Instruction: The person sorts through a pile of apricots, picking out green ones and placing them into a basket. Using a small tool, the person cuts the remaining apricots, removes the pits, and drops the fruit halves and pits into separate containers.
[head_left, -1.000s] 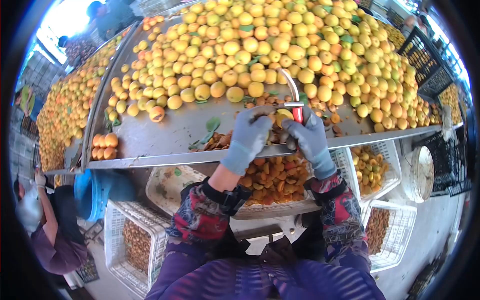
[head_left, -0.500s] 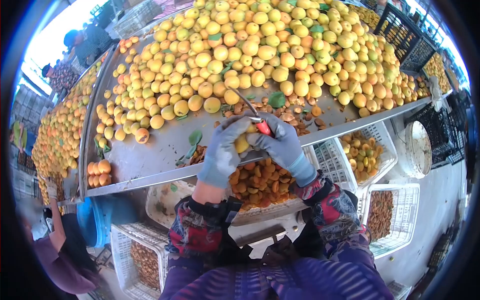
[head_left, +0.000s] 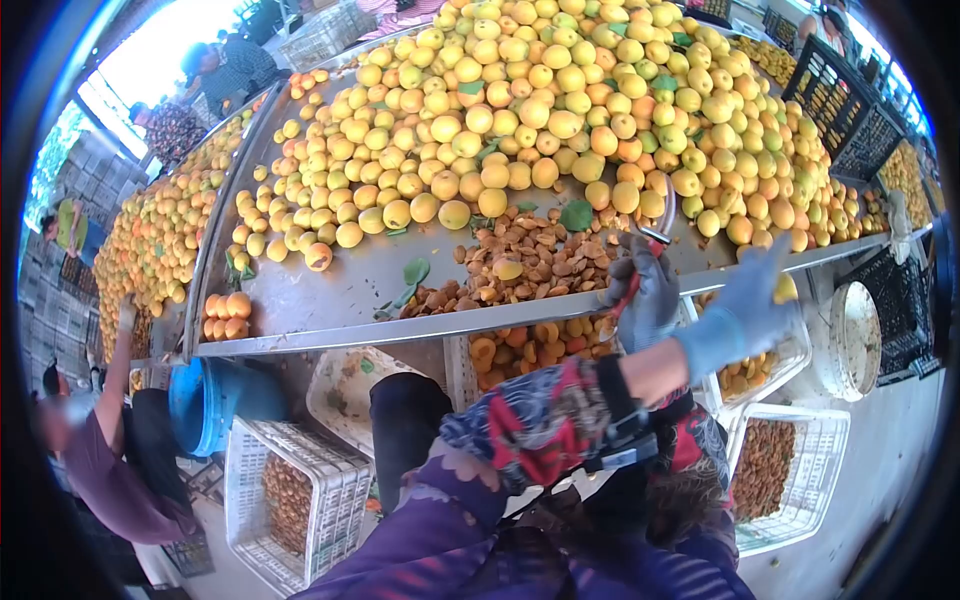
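My left hand (head_left: 742, 308), in a blue-grey glove, reaches across to the right over a white crate of fruit pieces (head_left: 738, 378). A yellow fruit piece (head_left: 785, 289) is held at its palm side, partly hidden by the fingers. My right hand (head_left: 650, 295), in a darker-looking grey glove, is closed round the red handle of a hooked knife (head_left: 628, 290) at the table's front edge. The curved metal blade points up towards the whole yellow fruits (head_left: 560, 125). Left of this hand, brown pits (head_left: 520, 262) lie heaped on the metal table (head_left: 300, 310), with one fruit piece on top.
Below the table edge are a crate of orange fruit halves (head_left: 540, 348), crates of pits (head_left: 288, 505) (head_left: 765, 465), a blue bucket (head_left: 203, 400) and a white bucket (head_left: 855, 335). At the left, a person (head_left: 120, 470) reaches to another fruit-covered table.
My hands have come apart and moved right, the left one crossing over the right forearm with the fruit piece. The knife has moved right with my right hand. More of the pit heap shows.
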